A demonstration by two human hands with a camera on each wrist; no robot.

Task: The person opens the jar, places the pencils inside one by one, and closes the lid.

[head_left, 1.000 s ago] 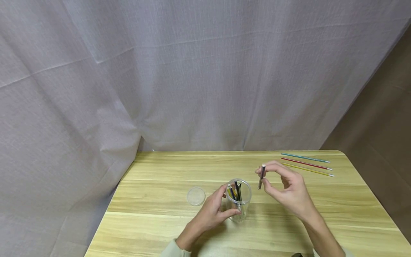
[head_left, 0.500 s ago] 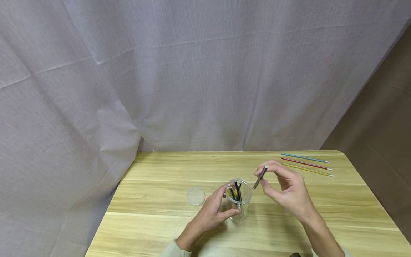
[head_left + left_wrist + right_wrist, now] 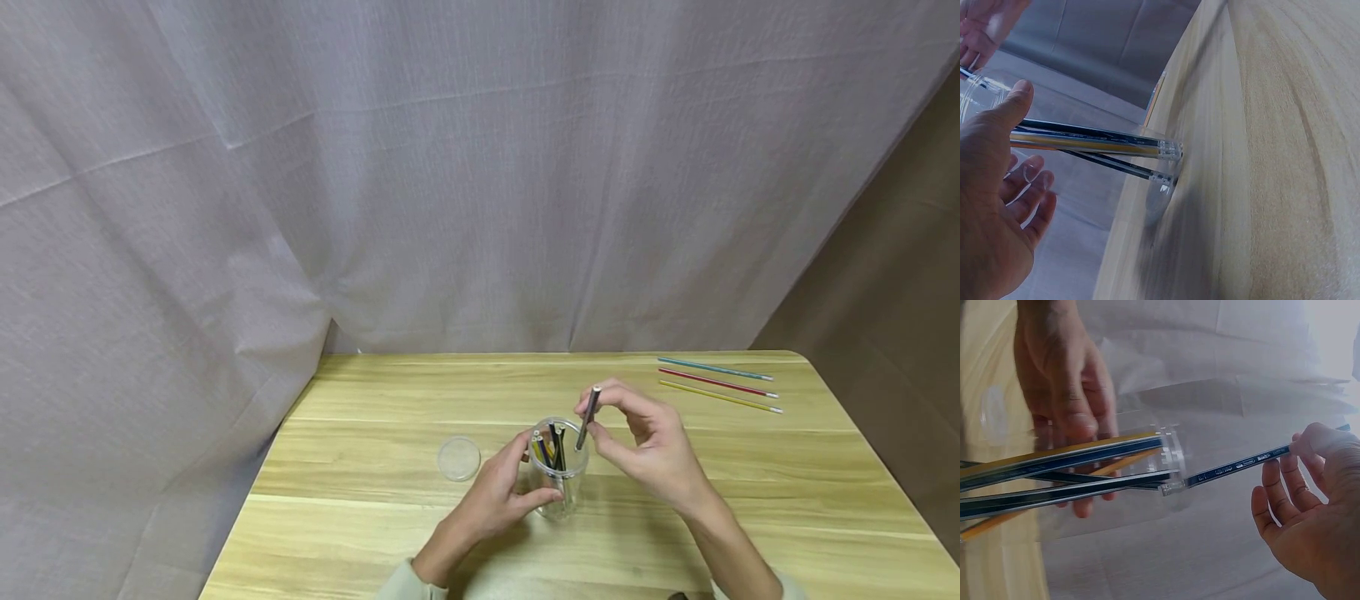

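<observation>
A clear plastic jar (image 3: 574, 493) stands on the table with several pencils (image 3: 556, 452) leaning inside, dark and yellow ones among them. My left hand (image 3: 491, 493) grips its side, thumb in front and fingers behind. Between thumb and fingertips, my right hand (image 3: 651, 443) pinches a dark pencil (image 3: 588, 417), tilted over the jar's right side. The right wrist view shows white lettering on that pencil (image 3: 1241, 464), and its eraser end points down at the jar's open mouth. In the left wrist view, eraser ends of the contained pencils (image 3: 1097, 139) sit at the jar's bottom.
Left of the jar lies a round clear lid (image 3: 459, 459). Teal (image 3: 712, 368), red (image 3: 716, 382) and yellow (image 3: 720, 397) pencils lie side by side at the table's back right. A curtain (image 3: 480, 208) hangs behind the table (image 3: 360, 517). Some dark object (image 3: 678, 596) shows at the bottom edge.
My right hand has moved left with the dark pencil, bringing its lower end from beside the jar to the jar's mouth; the pencil's tilt changed. The left hand and jar stayed put.
</observation>
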